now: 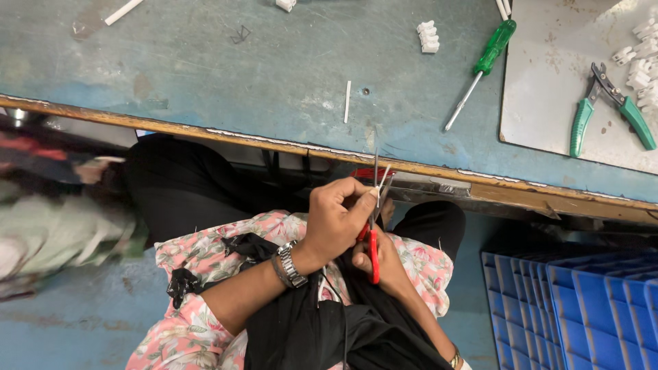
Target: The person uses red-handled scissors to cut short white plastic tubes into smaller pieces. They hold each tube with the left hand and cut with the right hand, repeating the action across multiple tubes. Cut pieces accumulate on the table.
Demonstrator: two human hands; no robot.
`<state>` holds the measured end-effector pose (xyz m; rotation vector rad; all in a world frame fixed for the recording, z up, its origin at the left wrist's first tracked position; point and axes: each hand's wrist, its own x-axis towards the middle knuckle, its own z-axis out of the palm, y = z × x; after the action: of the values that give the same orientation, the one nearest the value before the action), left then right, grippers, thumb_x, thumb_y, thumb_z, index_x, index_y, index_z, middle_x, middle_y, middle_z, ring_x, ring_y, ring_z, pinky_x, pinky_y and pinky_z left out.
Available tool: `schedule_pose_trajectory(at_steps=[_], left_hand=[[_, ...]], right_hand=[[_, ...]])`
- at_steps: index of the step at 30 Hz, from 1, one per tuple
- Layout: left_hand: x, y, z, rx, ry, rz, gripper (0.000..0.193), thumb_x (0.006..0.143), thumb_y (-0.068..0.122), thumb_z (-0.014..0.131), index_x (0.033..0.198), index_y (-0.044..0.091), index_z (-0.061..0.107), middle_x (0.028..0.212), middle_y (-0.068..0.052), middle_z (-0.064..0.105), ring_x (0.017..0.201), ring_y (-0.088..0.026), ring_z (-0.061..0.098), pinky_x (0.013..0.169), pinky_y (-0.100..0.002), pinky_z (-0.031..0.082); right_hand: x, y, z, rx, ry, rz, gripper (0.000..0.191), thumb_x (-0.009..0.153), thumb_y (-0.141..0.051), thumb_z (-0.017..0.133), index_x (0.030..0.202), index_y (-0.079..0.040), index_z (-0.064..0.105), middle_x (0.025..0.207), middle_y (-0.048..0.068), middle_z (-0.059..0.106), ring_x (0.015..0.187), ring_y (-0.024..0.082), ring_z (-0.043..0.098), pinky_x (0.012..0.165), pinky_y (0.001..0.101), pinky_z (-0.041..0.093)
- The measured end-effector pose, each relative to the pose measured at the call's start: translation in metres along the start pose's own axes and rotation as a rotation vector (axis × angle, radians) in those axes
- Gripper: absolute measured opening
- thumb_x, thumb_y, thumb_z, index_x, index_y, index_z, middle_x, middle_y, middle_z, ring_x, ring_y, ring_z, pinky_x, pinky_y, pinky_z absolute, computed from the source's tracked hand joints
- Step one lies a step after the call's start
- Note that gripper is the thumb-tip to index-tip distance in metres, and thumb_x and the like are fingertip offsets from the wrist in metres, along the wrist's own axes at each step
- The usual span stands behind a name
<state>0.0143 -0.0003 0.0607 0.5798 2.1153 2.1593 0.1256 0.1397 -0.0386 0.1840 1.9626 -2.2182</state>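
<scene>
From where I stand, there is no package, label, sign or screen anywhere around the person's hands: nothing wrapped, boxed, printed or lit on the bench beyond them or on the floor beside them.

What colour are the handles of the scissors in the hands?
Red, on the scissors; the head view shows them clearly.
</scene>
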Motion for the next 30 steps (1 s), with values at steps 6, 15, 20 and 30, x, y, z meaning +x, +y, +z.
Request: schedule_pose_trajectory(at_steps=[6, 15, 20, 30], left_hand=[[0.006, -0.013, 0.000, -0.212, 0.034, -0.167, 0.017, 0.097, 0.013, 0.070, 0.087, -0.001, 0.071, 0.069, 0.002, 0.065, 0.061, 0.001, 0.053, 0.052, -0.020, 0.044], [0.016, -0.028, -0.004, -0.389, 0.058, -0.212, 0.018, 0.097, 0.017, 0.073, 0.094, -0.001, 0.074, 0.079, -0.001, 0.071, 0.066, -0.001, 0.059, 0.056, -0.018, 0.046], [0.014, -0.029, -0.003, -0.357, 0.026, -0.211, 0.018, 0.098, 0.017, 0.071, 0.098, -0.001, 0.075, 0.080, -0.001, 0.072, 0.064, -0.002, 0.058, 0.057, -0.019, 0.047], [0.005, -0.013, -0.003, -0.121, 0.038, -0.034, 0.016, 0.097, 0.012, 0.070, 0.099, -0.003, 0.076, 0.078, -0.001, 0.067, 0.066, -0.003, 0.060, 0.057, -0.022, 0.048]], right_hand=[[0.005, 0.009, 0.000, 0.005, -0.039, -0.028, 0.083, 0.075, -0.065, 0.083, 0.122, -0.003, 0.055, 0.102, 0.002, 0.058, 0.075, 0.006, 0.053, 0.067, 0.0217, 0.044], [0.004, 0.012, 0.001, 0.013, -0.083, 0.033, 0.080, 0.075, -0.064, 0.083, 0.118, -0.003, 0.055, 0.099, 0.002, 0.059, 0.077, 0.007, 0.052, 0.069, 0.0219, 0.045], [0.003, 0.008, 0.004, 0.028, -0.067, 0.018, 0.076, 0.077, -0.059, 0.084, 0.120, -0.003, 0.056, 0.100, 0.003, 0.059, 0.079, 0.007, 0.053, 0.071, 0.0221, 0.046], [0.007, 0.006, 0.012, 0.151, -0.004, 0.081, 0.069, 0.080, -0.050, 0.083, 0.122, -0.003, 0.053, 0.099, 0.003, 0.059, 0.076, 0.008, 0.054, 0.064, 0.0225, 0.046]])
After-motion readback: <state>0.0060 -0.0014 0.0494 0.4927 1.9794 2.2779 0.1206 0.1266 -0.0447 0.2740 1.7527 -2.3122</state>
